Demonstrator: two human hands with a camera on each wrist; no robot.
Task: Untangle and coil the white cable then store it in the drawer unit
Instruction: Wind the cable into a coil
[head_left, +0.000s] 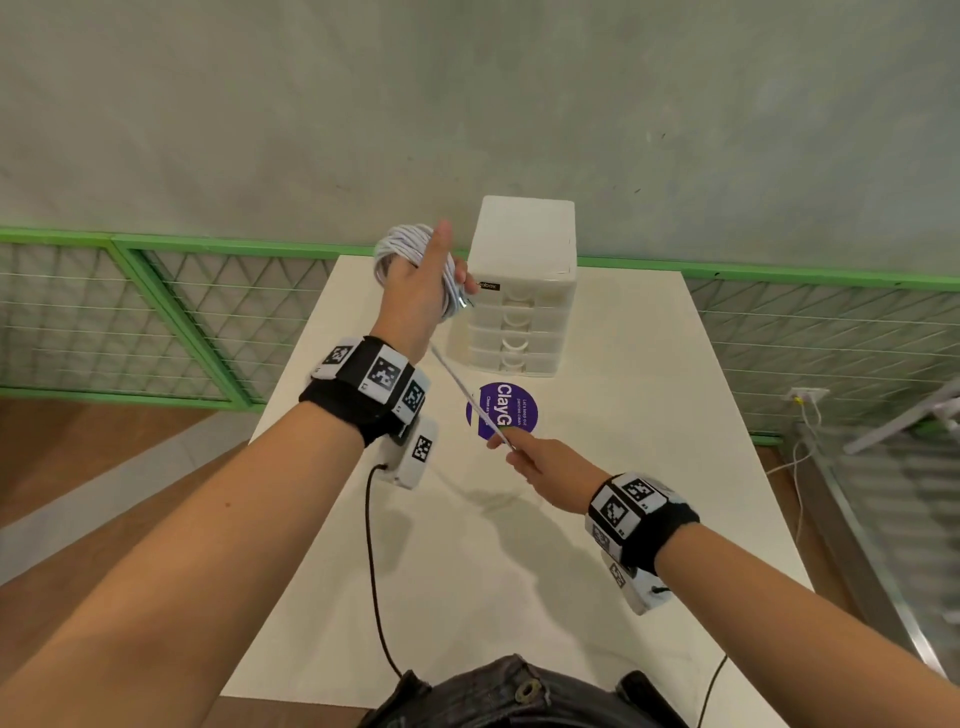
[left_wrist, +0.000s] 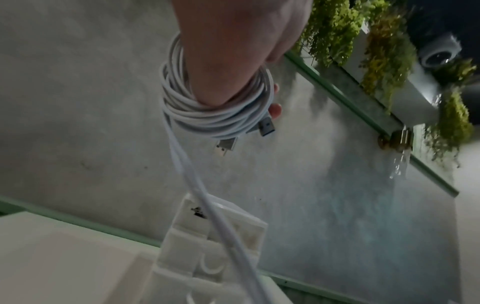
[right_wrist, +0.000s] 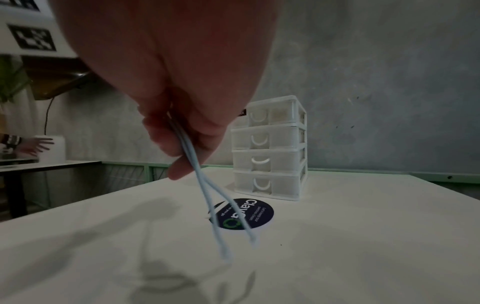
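Most of the white cable (head_left: 400, 244) is wound in a coil around my raised left hand (head_left: 418, 291), thumb pointing up. In the left wrist view the coil (left_wrist: 207, 119) wraps the hand (left_wrist: 228, 61), fingertips show past it, and two USB plugs (left_wrist: 267, 126) stick out below. A taut doubled strand (head_left: 467, 395) runs down to my right hand (head_left: 506, 441), which pinches it low over the table. In the right wrist view two strands (right_wrist: 207, 195) leave the pinching fingers (right_wrist: 179, 144). The white four-drawer unit (head_left: 524, 244) (right_wrist: 270, 160) stands behind, all drawers shut.
The white table (head_left: 649, 415) carries a round purple sticker (head_left: 511, 410) in front of the drawer unit. A green mesh fence (head_left: 156, 312) runs behind the table along a grey wall. A black cord (head_left: 371, 561) hangs from my left wrist. Another person's hand (right_wrist: 36, 146) shows far left.
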